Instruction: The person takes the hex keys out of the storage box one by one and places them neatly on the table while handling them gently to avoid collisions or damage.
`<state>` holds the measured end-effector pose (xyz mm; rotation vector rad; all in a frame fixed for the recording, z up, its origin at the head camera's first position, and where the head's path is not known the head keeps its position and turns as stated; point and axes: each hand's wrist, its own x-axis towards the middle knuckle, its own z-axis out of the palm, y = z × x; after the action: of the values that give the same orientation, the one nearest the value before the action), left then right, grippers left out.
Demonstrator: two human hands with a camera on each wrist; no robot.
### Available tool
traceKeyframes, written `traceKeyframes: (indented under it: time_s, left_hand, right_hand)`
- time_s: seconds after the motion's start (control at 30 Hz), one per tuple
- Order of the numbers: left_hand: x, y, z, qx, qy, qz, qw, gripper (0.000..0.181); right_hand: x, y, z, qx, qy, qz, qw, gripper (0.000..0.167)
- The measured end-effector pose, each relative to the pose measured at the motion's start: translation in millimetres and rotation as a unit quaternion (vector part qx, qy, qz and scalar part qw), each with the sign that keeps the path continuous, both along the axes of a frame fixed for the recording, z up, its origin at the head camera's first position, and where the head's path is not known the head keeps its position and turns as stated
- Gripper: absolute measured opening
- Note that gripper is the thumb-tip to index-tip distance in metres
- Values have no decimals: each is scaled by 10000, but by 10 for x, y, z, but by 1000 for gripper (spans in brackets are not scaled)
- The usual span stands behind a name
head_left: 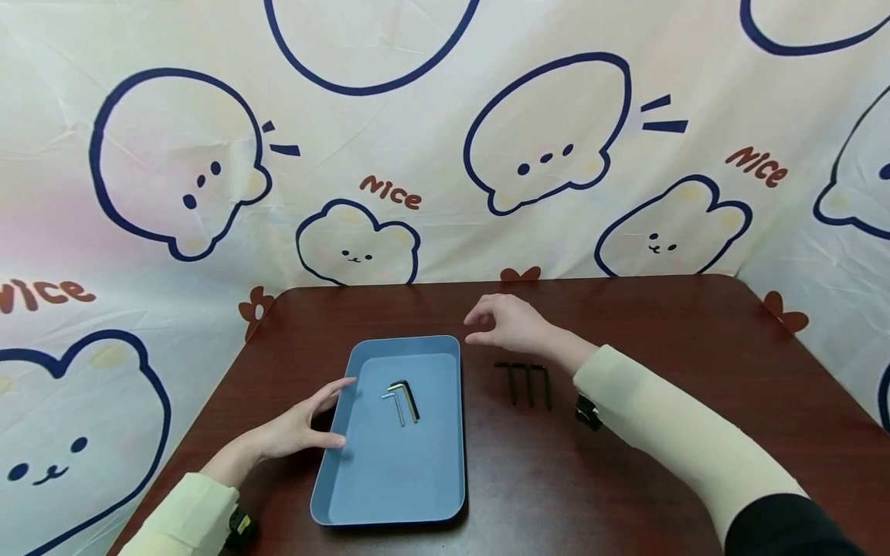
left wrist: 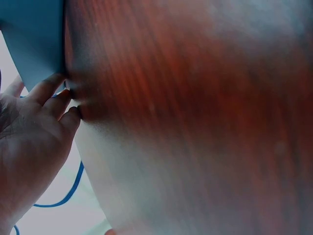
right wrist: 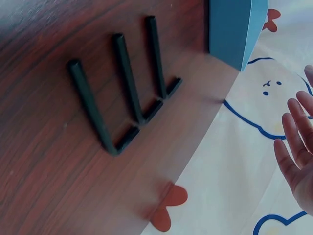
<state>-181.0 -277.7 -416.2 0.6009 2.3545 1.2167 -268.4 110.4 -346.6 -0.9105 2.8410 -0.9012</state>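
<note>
1. One shallow blue rectangular tray (head_left: 399, 479) with rounded corners and a smooth matt surface sits on a dark reddish-brown wood-grain table (head_left: 626, 324).
2. Three black L-shaped hex keys (head_left: 529, 386) lie on the table to the right of the tray, side by side and roughly parallel, their short arms in one line along the far side; the right wrist view shows their smooth, slim bars.
3. Inside the tray, in its far half, lie a small silver L-shaped hex key (head_left: 397, 409) and, just beside it, a thicker dark L-shaped piece (head_left: 409, 401) with a pale brassy edge; whether that is one key or two together, I cannot tell.
4. The left hand (head_left: 299, 425) holds the tray's left edge, thumb and forefinger spread apart over the rim.
5. The right hand (head_left: 514, 320) hovers near the tray's far right corner, fingers loosely curved, thumb apart, holding nothing.
6. Two pale cream sleeves (head_left: 667, 417) cover the forearms.
7. Behind hangs creased, pale cloth (head_left: 445, 154) printed with blue-outlined cartoon heads.
</note>
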Motion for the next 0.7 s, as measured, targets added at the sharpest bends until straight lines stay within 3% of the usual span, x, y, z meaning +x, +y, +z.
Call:
traceKeyframes:
  time_s: [0.7]
  left_hand:
    - [-7, -1, -26, -32, -27, 67, 10000, 88]
  right_hand:
    - [34, -350, -63, -46, 9, 601, 9982, 31]
